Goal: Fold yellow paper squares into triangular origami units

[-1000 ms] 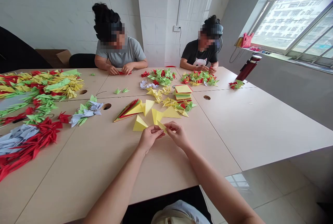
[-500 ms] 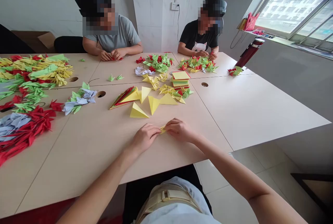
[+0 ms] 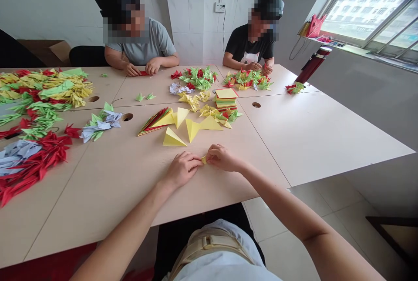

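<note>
Between my two hands is a small piece of yellow folded paper, mostly covered by my fingers. My left hand grips its left side, low over the table. On the other side, my right hand pinches it with bent fingers. Just beyond lie yellow paper triangles, some half opened. A fanned bundle of folded sheets in red, green and yellow rests behind them. The stack of square paper stands farther back, yellow sheet on top.
Heaps of folded paper cranes cover the table's left side. More cranes lie toward the far edge. Two people sit opposite, their hands on small paper pieces. A dark red flask stands at the far right. Round holes pierce the tabletop.
My right hand has shifted slightly up and left, and less of the yellow paper shows between my fingers. My left hand has moved up a little. The loose triangles lie as before.
</note>
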Tool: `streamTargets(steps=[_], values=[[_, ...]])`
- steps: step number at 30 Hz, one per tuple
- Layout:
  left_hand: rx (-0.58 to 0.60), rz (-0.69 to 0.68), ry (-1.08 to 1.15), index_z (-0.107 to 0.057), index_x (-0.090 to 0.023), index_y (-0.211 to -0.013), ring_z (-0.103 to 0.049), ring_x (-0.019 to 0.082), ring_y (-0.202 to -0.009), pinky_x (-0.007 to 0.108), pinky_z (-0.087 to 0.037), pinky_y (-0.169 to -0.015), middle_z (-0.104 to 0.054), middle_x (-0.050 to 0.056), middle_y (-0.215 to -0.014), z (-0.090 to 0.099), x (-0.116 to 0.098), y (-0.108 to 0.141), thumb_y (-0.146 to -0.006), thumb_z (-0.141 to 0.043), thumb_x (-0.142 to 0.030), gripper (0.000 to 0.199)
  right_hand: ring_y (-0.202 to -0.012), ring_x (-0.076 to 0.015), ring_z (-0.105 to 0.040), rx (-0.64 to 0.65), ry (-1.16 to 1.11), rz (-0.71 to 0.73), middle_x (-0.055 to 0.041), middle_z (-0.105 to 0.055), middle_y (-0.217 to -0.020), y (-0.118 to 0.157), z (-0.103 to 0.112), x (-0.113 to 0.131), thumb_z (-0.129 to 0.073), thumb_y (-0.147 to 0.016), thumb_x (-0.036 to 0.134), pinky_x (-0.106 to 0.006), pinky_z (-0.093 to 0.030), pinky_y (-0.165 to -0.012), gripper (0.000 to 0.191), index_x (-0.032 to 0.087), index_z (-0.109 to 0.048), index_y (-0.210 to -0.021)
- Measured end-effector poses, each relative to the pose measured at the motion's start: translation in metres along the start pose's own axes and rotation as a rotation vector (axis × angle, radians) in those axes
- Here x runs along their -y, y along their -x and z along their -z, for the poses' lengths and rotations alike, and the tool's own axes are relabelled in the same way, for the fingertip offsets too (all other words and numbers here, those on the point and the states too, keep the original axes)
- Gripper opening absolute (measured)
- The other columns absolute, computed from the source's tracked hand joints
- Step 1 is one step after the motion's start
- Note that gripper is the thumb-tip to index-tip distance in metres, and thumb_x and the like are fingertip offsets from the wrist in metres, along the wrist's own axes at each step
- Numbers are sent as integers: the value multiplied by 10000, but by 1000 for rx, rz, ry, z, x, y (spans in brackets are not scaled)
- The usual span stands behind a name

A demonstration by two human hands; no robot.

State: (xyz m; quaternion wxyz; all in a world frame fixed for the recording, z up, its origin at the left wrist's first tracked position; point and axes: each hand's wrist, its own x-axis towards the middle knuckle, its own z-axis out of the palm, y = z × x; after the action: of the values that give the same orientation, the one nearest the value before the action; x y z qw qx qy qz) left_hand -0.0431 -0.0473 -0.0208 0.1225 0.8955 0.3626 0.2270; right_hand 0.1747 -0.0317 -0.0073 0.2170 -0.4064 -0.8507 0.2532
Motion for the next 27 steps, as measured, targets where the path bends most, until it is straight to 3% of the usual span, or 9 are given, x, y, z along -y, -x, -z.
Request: streamTargets(steps=[10,24,27], values=[[28,44,-97,-671,-294,-911,-523,185,-965,326,-366,-780,-664,-20,-1015,4,-7,-1,-835,-543,-188,183,-845,-145,-539,119,55,-193,-50,-595,-853,-16,1,3,-590,-751,122,-231,-398,-742,77,162,-656,-750],[-3,41,-104,-654,-268,-901,-531,193,-938,334,-364,-768,-661,5,-960,3,-9,-2,-815,-547,-182,162,-850,-168,-557,183,171,-274,-88,-600,-898,-26,3,15,-620,-727,140,-225,-394,-712,26,150,-630,-749],[-13,43,-121,-645,-276,-957,-534,197,-945,337,-356,-753,-660,12,-955,2,-9,-1,-822,-536,-171,203,-815,-164,-554,189,188,-282,-74,-599,-871,-28,3,12,-668,-713,205,-218,-383,-673,108,155,-608,-788]])
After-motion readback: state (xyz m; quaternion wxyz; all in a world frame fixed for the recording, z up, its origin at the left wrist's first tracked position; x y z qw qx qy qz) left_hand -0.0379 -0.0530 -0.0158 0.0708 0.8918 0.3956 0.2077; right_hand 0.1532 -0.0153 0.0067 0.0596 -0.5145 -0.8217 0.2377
